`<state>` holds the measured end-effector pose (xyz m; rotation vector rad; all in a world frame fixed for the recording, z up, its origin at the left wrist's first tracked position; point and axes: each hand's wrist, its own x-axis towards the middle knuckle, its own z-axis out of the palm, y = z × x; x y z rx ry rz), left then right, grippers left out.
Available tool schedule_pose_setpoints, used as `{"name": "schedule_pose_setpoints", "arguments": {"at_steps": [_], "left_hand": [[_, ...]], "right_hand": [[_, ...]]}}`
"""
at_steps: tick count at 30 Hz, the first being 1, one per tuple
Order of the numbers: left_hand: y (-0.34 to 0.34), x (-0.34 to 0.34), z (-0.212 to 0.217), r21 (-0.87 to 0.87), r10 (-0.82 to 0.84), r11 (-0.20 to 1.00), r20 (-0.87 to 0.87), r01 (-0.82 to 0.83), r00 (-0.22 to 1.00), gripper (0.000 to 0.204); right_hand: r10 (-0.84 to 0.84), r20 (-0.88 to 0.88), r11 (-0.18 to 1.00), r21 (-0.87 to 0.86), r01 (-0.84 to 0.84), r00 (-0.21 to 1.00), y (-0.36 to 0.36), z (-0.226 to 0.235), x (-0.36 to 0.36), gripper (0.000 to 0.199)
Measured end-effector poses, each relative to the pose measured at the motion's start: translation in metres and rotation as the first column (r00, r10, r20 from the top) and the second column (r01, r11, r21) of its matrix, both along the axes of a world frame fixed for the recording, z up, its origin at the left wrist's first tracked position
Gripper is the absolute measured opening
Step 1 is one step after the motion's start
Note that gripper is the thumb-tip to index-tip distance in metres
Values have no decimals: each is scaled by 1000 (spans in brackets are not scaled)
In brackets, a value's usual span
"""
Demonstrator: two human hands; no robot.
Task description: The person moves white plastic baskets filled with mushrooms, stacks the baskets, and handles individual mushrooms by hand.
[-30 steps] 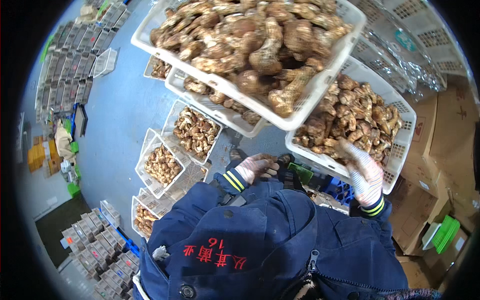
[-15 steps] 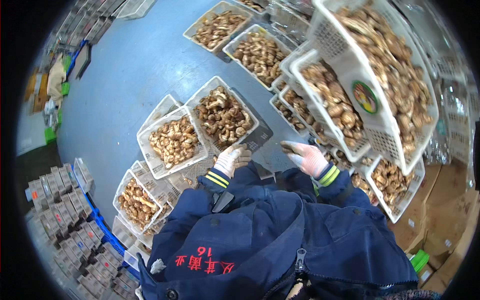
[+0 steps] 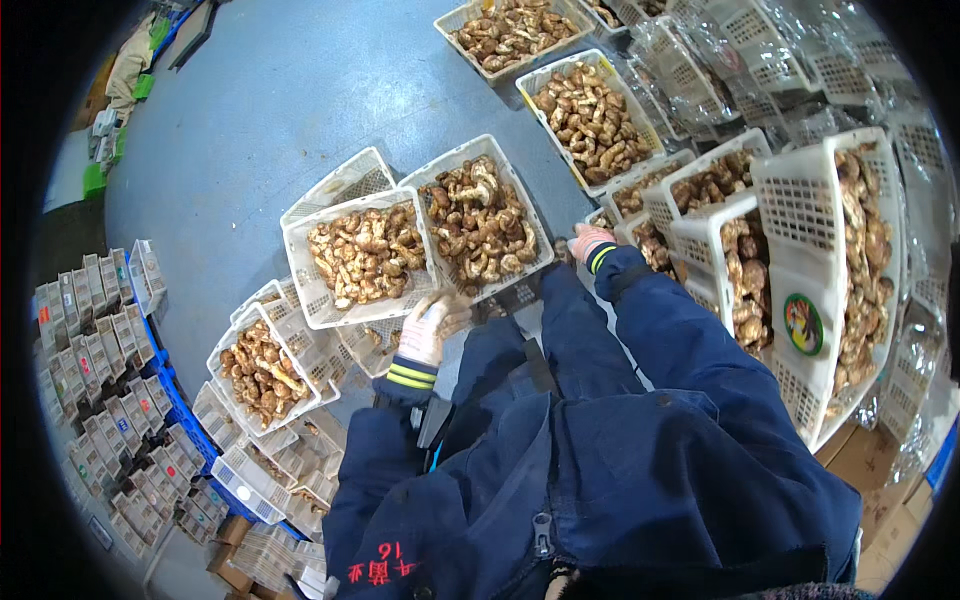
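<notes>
My left hand (image 3: 435,325), in a pale work glove, is open beside the near corner of a white plastic crate (image 3: 312,290) heaped with brown mushrooms (image 3: 368,250). Its fingers point toward a second mushroom-filled crate (image 3: 541,215) just behind and to the right. My right hand (image 3: 592,242), also gloved, is at the left end of the crates stacked on the right, close to the end of a low crate of mushrooms (image 3: 652,245). The right fingers are foreshortened and partly hidden, so their grip does not show.
Two more mushroom crates stand on the blue floor (image 3: 270,90) at the back, the nearer one (image 3: 592,120) yellow-edged. A tilted, full crate (image 3: 795,205) tops the right stack, beside plastic-wrapped crates (image 3: 690,75). Another mushroom crate (image 3: 262,380) is at lower left, near rows of grey boxes (image 3: 110,370).
My right hand has gone from open in front of me to the right stack's left end. My left hand has shifted slightly left, and the view has swung toward the right.
</notes>
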<state>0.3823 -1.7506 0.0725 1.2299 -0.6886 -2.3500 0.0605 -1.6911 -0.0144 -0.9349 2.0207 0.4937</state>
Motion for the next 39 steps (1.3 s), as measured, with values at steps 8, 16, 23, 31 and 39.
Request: {"name": "schedule_pose_setpoints", "arguments": {"at_steps": [8, 16, 23, 31, 39], "left_hand": [[-24, 11, -51, 8, 86, 996, 22, -86, 996, 34], [-10, -5, -174, 134, 74, 988, 41, -78, 996, 43], [-11, -58, -316, 228, 81, 969, 55, -91, 995, 45], [-24, -134, -446, 339, 120, 932, 50, -130, 992, 38], [-44, -177, -505, 272, 16, 962, 85, -39, 996, 35]], "right_hand": [[-8, -106, 1000, 6, 9, 994, -67, -38, -15, 41], [-46, -198, 992, 107, 68, 979, -89, -182, -50, 46], [-2, -326, 978, 195, 70, 945, -109, -375, -136, 51], [-47, -397, 983, 142, 112, 917, -120, -505, -190, 50], [31, -385, 983, 179, 42, 923, -130, -540, -223, 42]]}}
